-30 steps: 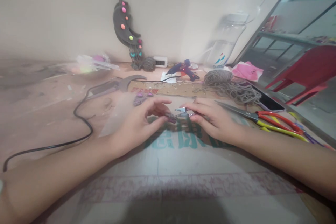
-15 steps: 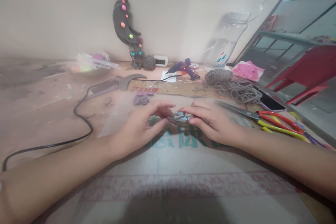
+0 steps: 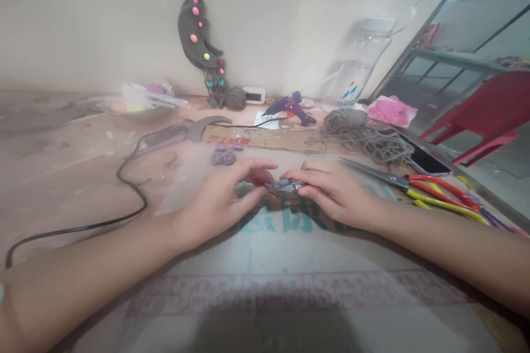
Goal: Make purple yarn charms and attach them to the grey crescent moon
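Note:
Over a printed plastic sheet [image 3: 265,259], my left hand [image 3: 219,193] and my right hand [image 3: 339,193] face each other, both in a pinch. Between their fingertips is a small dark greyish piece [image 3: 275,190] with a shiny, narrow part [image 3: 297,185] at its right end. Thumb and fingers of the left close on the grey side; those of the right close on the shiny end. Blur and small size hide what kind of thing it is. Just beyond the left hand lie purple-grey yarn pieces [image 3: 223,157].
Scissors [image 3: 401,181] with red and yellow handles lie beside my right hand. Behind are grey yarn [image 3: 372,138], a phone [image 3: 426,157], a blue glue gun [image 3: 290,107] and a clear water bottle [image 3: 358,66]. A black cord [image 3: 136,198] curves at left. A decorated grey crescent [image 3: 192,36] hangs on the wall.
Hardly anything differs. Both hands stay in place, and the small piece between the fingertips looks very slightly turned.

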{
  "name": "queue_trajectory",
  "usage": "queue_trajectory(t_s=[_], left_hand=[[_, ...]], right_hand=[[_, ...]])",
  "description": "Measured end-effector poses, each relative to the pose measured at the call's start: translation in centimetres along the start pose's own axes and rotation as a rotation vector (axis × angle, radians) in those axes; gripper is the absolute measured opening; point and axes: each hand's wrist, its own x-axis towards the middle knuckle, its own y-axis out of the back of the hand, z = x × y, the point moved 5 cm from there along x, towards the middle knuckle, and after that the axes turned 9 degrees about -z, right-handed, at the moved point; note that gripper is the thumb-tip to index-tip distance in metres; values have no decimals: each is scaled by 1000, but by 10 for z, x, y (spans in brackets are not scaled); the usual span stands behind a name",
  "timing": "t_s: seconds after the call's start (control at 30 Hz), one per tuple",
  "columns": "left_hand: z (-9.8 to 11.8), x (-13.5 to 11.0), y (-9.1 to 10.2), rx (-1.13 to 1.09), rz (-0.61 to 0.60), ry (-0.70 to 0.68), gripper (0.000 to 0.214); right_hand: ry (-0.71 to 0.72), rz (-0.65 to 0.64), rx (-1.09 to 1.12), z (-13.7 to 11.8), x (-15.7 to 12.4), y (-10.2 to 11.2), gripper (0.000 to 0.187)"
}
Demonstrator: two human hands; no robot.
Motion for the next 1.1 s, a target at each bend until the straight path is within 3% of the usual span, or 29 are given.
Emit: queue_trajectory(t_s=[0.3, 0.5, 0.77, 1.1], left_hand=[[0, 0, -1, -20, -21, 3, 30], [-4, 1, -1, -63, 0, 46, 32], [-10, 2, 0, -200, 28, 100, 32], [-8, 3, -2, -133, -4, 120, 31]], right_hand=[[-7, 21, 5, 1, -1, 0, 33], [-105, 102, -16, 4, -2, 8, 36], [-29, 70, -110, 2, -1, 3, 33], [-7, 59, -151, 3, -2, -1, 34]])
